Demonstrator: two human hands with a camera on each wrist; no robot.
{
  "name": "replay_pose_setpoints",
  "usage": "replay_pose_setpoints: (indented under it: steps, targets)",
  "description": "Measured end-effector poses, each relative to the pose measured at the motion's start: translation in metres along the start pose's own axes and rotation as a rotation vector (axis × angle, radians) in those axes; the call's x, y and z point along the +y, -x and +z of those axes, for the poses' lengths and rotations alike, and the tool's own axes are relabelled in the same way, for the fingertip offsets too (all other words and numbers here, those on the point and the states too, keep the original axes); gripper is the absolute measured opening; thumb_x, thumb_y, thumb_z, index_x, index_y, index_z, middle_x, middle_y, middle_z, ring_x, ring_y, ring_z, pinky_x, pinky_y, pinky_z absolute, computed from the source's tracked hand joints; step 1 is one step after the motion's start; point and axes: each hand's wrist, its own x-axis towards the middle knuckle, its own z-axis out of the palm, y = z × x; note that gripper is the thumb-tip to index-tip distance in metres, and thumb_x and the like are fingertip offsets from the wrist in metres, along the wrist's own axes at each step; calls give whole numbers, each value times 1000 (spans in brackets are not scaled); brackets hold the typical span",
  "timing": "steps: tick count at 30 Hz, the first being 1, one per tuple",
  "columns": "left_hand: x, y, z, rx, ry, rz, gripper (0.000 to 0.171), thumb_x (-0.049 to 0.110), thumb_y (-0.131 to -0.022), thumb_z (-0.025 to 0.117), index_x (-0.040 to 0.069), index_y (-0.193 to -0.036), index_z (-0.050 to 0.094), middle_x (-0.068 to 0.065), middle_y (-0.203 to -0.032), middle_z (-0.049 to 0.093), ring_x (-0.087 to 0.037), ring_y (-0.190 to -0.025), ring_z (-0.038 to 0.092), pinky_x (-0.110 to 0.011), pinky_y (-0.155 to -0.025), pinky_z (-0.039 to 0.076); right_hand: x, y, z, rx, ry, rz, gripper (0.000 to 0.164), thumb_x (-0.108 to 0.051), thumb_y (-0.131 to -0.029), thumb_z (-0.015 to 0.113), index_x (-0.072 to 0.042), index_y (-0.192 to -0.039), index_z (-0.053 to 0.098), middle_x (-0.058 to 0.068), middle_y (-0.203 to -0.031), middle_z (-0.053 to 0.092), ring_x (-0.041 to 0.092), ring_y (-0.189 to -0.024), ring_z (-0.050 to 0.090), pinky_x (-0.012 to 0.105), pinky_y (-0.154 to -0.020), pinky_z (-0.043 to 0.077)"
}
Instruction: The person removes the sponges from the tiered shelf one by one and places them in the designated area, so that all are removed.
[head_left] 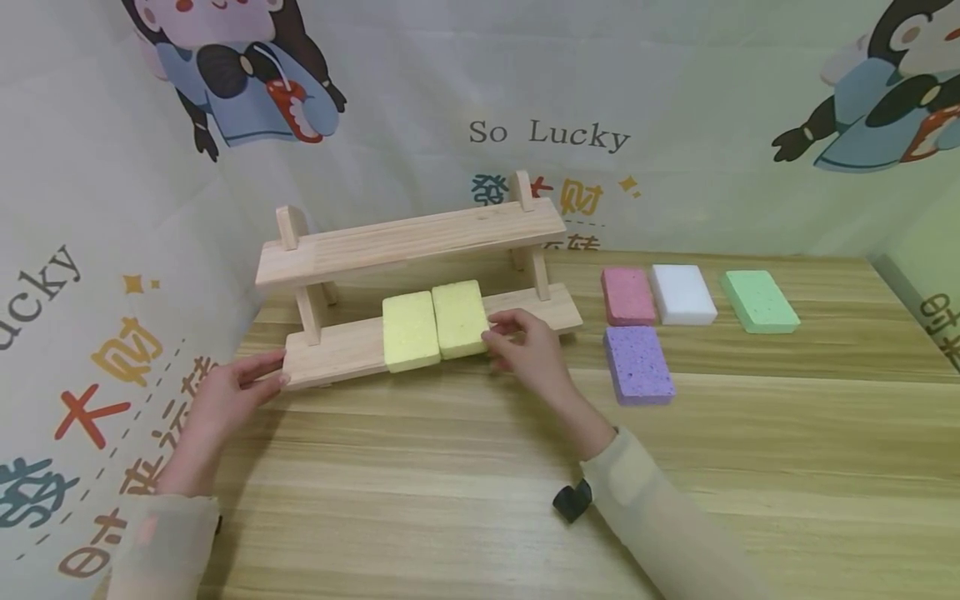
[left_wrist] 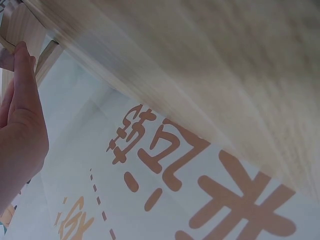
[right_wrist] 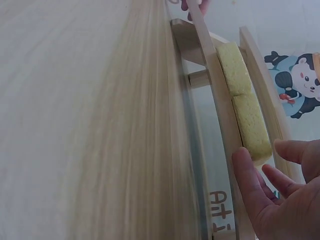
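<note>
A two-tier wooden rack (head_left: 341, 352) stands at an angle on the table. On its lower board two yellow sponges (head_left: 410, 332) sit side by side, leaning back. My left hand (head_left: 228, 400) pinches the left end of that board between thumb and fingers; in the left wrist view the hand (left_wrist: 22, 125) shows only at the left edge. At the right edge of the right-hand yellow sponge (head_left: 460, 319) is my right hand (head_left: 534, 354), its fingertips touching or very near it. The right wrist view shows this hand (right_wrist: 285, 195) with fingers spread apart around the sponge's end.
Right of the rack lie a pink sponge (head_left: 627, 297), a white sponge (head_left: 683, 295) and a green sponge (head_left: 761, 302). A purple sponge (head_left: 640, 365) lies in front of the pink one. A printed cloth (head_left: 420, 75) hangs behind and beside the wooden table (head_left: 420, 483).
</note>
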Motion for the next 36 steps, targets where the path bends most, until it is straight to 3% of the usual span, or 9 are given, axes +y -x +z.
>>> replay_pose_setpoints:
  steps: [3,9,16,20,22,25,28,36]
  targets:
    - [1,0,1,-3,3,-5,50,26,-101,60,0,-143,51,-21,-140,55,-40,-120,61,-6,-73,41,0,-1,2,23,-9,6,30,-3,-93,67,3,-122,62,19,-111,64,38,-90,71,38,-74,62]
    - [4,0,2,-7,3,-18,50,26,-101,60,1,-143,51,-21,-141,55,-35,-117,63,-7,-72,42,3,-2,3,45,-49,12,31,2,-91,68,4,-121,61,19,-110,62,17,-75,65,32,-70,61]
    - [3,-1,1,-8,-4,-30,50,27,-100,61,1,-142,52,-20,-140,56,-6,-101,64,-7,-72,43,4,-2,3,65,-78,24,37,6,-89,68,5,-123,56,19,-111,61,13,-76,61,32,-73,61]
    - [2,-1,0,-1,-6,-26,50,27,-100,61,1,-142,52,-20,-140,56,4,-93,60,-7,-71,43,4,-1,2,64,-78,34,38,8,-88,68,4,-124,55,19,-110,60,13,-80,61,34,-77,61]
    - [2,-1,0,3,-8,-24,50,26,-100,61,1,-142,52,-21,-139,57,2,-94,61,-7,-71,43,3,1,1,60,-79,41,40,9,-87,68,4,-125,54,19,-110,59,14,-82,61,35,-78,61]
    - [2,-2,0,7,-17,-20,49,26,-100,61,1,-141,53,-21,-139,57,-17,-104,67,-8,-70,43,1,4,-1,50,-78,54,42,10,-87,68,3,-126,53,21,-112,57,15,-83,60,34,-79,61]
    - [3,-2,1,8,-24,-15,48,25,-100,61,0,-141,53,-22,-139,57,-33,-116,63,-8,-70,42,0,6,-3,41,-72,67,43,9,-87,67,3,-127,52,22,-115,57,16,-83,61,33,-80,61]
    - [2,-1,1,-4,-18,-32,49,26,-101,60,1,-142,51,-23,-141,54,-38,-120,61,-9,-70,42,2,11,-6,29,-52,73,38,9,-87,67,3,-122,53,25,-117,62,17,-80,66,35,-81,61]
